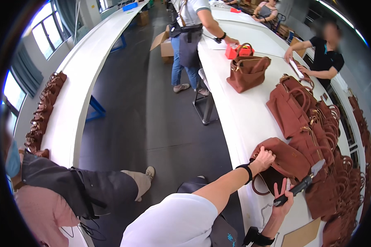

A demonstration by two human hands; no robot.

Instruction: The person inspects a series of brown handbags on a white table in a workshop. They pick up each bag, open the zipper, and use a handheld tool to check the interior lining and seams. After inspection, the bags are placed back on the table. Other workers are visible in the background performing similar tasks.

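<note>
My left hand (pixel 265 159) grips the top edge of a reddish-brown handbag (pixel 292 156), which leans over on the white worktable (pixel 235 132). The bag's mouth faces me, with its dark inside partly showing and one handle hanging down at the near side. Just below that mouth is my right hand (pixel 283 200), holding a black handheld tool (pixel 296 190) across the palm with some fingers stretched out. The tool's pale, flat tip points away to the upper right, over the neighbouring bags. A coiled cord (pixel 263 213) lies by the right wrist; I cannot tell whether it joins the tool.
Brown handbags (pixel 315 123) crowd the table's right side. Another handbag (pixel 249 72) stands farther up, near a red box (pixel 232 52). Tan board (pixel 301 233) lies close by. Co-workers stand beyond the table and to my left. More bags (pixel 44 108) line the left table.
</note>
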